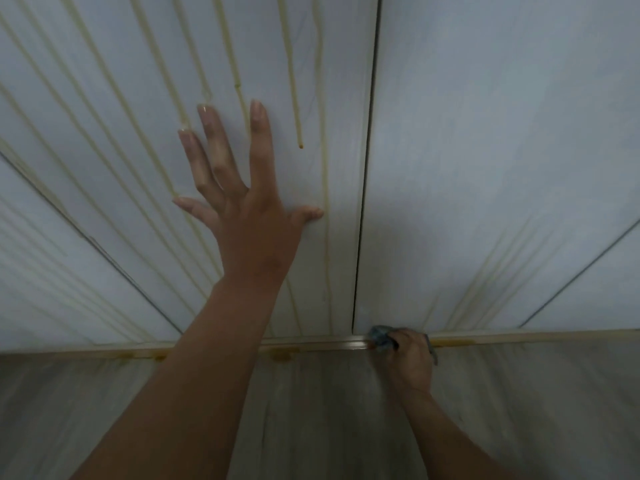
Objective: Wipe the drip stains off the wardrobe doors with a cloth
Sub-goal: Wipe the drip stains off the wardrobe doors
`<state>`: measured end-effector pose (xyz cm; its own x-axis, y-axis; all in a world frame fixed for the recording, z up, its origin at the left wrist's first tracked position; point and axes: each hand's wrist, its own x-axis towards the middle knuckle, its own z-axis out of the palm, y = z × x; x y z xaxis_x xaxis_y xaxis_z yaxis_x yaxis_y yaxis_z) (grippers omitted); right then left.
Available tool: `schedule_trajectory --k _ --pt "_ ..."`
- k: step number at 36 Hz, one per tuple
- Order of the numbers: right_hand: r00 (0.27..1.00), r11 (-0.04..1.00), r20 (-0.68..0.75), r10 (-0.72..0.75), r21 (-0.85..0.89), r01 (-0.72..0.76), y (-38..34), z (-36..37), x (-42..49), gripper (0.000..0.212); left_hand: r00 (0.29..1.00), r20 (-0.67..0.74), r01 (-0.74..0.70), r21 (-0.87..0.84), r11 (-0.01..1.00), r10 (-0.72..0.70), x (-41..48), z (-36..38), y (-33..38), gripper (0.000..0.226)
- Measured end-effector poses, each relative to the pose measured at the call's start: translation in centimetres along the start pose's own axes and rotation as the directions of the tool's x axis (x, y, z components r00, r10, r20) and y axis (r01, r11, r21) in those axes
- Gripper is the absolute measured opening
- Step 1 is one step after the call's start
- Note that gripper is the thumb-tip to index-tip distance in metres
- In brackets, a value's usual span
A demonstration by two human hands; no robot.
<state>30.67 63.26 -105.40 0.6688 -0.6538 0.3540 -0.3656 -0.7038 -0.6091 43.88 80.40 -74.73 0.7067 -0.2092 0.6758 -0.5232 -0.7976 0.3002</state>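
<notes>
L hand flat on L door, fingers straight, spread, holding nothing; prob. bracing for the low reach & steadying the door. R hand down at bottom rail, its fingers curled tight round blue-grey cloth, pressed where R door meets rail, just beside centre gap. Drip stains: strong yellow runs across L door; R door only faint ones low down. Amber blobs on rail. L door looks undone.

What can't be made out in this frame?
Head view only.
1. The cloth: mostly hidden inside the right hand; its size is unclear.
2. The drip stains: tops cut off by the upper edge.
3. The door beneath the left hand: covered by the palm.
</notes>
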Motion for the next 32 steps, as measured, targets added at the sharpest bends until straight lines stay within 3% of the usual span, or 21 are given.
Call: schedule_trajectory --k 3,6,10,13,15,17,22,28,32 --pt "0.993 0.990 -0.051 0.106 0.104 -0.100 -1.8 -3.6 0.9 0.025 1.000 0.019 0.011 0.002 1.000 -0.011 -0.1 0.0 -0.2 0.137" --pt "0.947 0.984 -0.319 0.030 0.175 0.027 -4.9 -9.9 4.7 0.035 1.000 0.024 0.006 0.037 0.999 -0.006 0.2 -0.1 -0.1 0.143" --pt "0.738 0.951 -0.663 -0.126 0.132 0.280 -9.7 -18.7 10.6 0.029 1.000 0.023 0.005 0.073 0.997 -0.006 -0.2 -0.1 -0.2 0.143" --pt "0.572 0.912 -0.786 -0.234 0.026 0.409 -11.7 -23.6 14.3 0.037 0.998 0.019 -0.054 0.111 0.992 0.052 -1.8 0.7 0.2 0.138" --pt "0.524 0.899 -0.812 -0.257 -0.002 0.438 -12.3 -25.1 16.2 0.039 0.990 0.045 -0.139 0.164 0.977 0.134 -3.0 1.8 0.8 0.137" --pt "0.517 0.896 -0.811 -0.275 -0.021 0.443 -12.4 -25.3 17.3 0.039 0.980 0.069 -0.194 0.163 0.968 0.184 -3.8 2.8 1.7 0.137" --pt "0.494 0.874 -0.780 -0.384 -0.133 0.468 -10.0 -22.2 16.6 0.032 0.983 0.106 -0.161 0.143 0.976 0.147 -4.0 4.6 3.1 0.150" --pt "0.617 0.871 -0.626 -0.477 -0.243 0.427 -3.1 -15.3 12.1 0.019 0.988 0.088 -0.143 0.147 0.979 0.131 -3.7 5.7 3.2 0.156" --pt "0.746 0.904 -0.513 -0.425 -0.206 0.374 -0.6 -13.2 9.5 0.015 0.990 0.064 -0.132 0.164 0.978 0.123 -3.7 5.8 3.2 0.143"
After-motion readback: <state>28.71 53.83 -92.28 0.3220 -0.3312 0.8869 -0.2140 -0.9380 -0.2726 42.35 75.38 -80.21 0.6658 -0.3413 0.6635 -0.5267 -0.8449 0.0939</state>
